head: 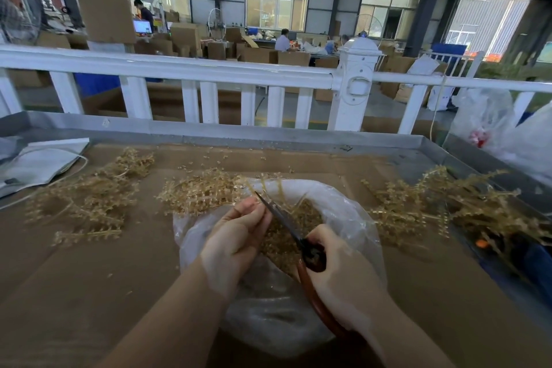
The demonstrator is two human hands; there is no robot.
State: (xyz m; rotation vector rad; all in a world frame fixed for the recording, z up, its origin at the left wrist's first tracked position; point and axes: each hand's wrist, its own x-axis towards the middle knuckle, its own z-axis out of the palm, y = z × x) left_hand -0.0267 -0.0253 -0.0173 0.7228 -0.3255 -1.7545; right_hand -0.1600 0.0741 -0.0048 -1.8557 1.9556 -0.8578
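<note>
Left hand: the left hand (239,236) hovers over the near-left side of the bag; its grip is curled, thumb and fingers pinching the stem of one sprig.
Sprig: the golden plastic sprig (279,188) rises from those fingers toward the far side, above the bag's mouth, with the blade tips right beside it.
Scissors: the scissors (282,218) slant from the left fingertips down to the right; the blades look nearly together.
Right hand: the right hand (343,272) has its grip wrapped round the red-brown handles, fingers through the loops as far as shows.
Doing it well: probably snip close to the stem with the tips only, keep the pinching fingers behind the blades, and hold the sprig over the opening so that the bits drop inside.
Bag: the clear plastic bag (355,212) lies open in the near middle, holding a heap of cut pieces (280,248).
Desk, left: a white paper bag (44,164) at the far left, and a left pile (89,200) of sprigs near it.
Desk, middle: a middle pile (203,194) touches the bag's far-left rim; the desk (89,278) is covered in brown cardboard with a metal rim.
Desk, right: a right pile (433,206) spreads toward the right edge.
Room: a white railing (179,69) runs behind; beyond it are cardboard boxes, fans, windows and seated people.
</note>
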